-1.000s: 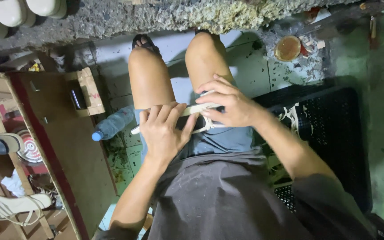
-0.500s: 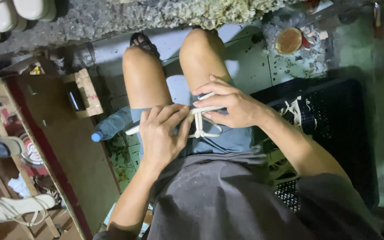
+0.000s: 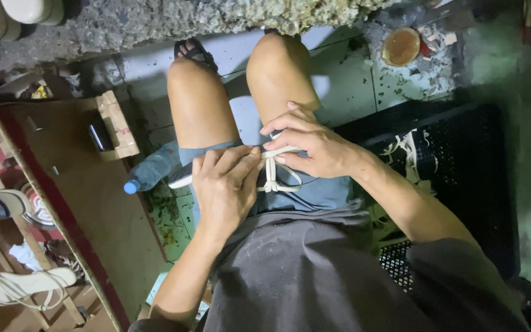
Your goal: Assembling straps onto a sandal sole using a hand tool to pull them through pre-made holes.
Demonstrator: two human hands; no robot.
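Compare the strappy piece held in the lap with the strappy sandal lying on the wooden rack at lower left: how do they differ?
The strappy piece rests on the lap, gripped by the left hand and right hand; the sandal lies untouched on the wooden rack. The held piece is mostly hidden under the fingers, while the sandal shows its full sole and straps. Both are cream-white with thin straps.

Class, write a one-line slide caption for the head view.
Left hand and right hand hold a cream strappy sandal over the lap.
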